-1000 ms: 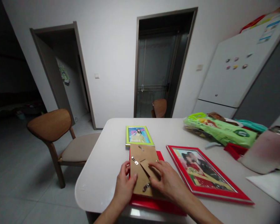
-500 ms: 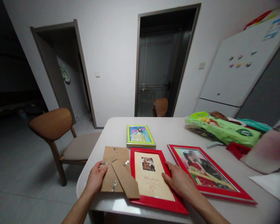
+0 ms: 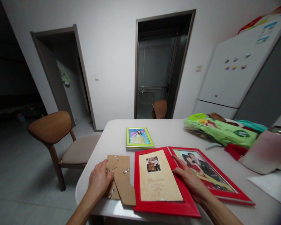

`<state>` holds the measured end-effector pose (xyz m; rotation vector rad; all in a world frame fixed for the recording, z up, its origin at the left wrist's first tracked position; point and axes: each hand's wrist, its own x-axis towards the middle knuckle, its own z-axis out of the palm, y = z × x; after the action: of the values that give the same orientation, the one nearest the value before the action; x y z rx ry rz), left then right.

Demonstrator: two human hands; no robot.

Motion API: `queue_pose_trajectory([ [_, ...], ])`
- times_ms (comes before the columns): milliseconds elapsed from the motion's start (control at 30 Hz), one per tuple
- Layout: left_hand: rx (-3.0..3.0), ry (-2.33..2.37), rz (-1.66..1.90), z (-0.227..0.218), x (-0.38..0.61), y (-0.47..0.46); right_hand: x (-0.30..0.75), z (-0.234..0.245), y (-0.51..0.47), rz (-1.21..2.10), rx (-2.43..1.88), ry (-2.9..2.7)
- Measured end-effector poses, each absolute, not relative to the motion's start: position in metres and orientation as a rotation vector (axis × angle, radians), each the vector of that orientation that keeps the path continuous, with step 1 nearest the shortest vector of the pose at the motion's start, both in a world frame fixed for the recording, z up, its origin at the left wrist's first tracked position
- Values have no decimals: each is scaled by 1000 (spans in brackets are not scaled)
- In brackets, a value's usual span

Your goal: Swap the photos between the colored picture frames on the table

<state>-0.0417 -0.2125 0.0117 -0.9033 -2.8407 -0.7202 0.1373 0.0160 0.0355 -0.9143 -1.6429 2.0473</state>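
My left hand (image 3: 99,181) grips the left edge of a brown frame backing board (image 3: 125,178), its thumb over the face. Metal clips and a folded stand leg show on the board. My right hand (image 3: 189,178) is closed on the right side of a red photo frame (image 3: 165,210), its thumb at the inner border. Inside that frame lies a cream insert sheet (image 3: 158,190) with a small picture at its top. A second red photo frame (image 3: 239,200) with a couple's photo lies behind my right hand. Farther back rests a lime-green photo frame (image 3: 140,146).
Green plastic packages (image 3: 231,132), a pink jar (image 3: 262,151) and white paper (image 3: 271,186) sit on the right of the white table (image 3: 117,134). A wooden chair (image 3: 50,128) stands at its left. A fridge (image 3: 224,81) is behind on the right.
The red frame has moved right with my right hand and now meets the second red frame. The backing board no longer overlaps it as much; my left hand reaches farther over the board.
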Motion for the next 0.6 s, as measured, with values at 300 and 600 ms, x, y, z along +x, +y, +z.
queue_pose_trajectory([
  [300, -1830, -2272, -1309, 39, 70, -123, 132, 58, 8, 1976, -744, -1699],
  [600, -1044, -2362, -1565, 46, 16, -165, 134, 31, 41, 1141, -966, -2353],
])
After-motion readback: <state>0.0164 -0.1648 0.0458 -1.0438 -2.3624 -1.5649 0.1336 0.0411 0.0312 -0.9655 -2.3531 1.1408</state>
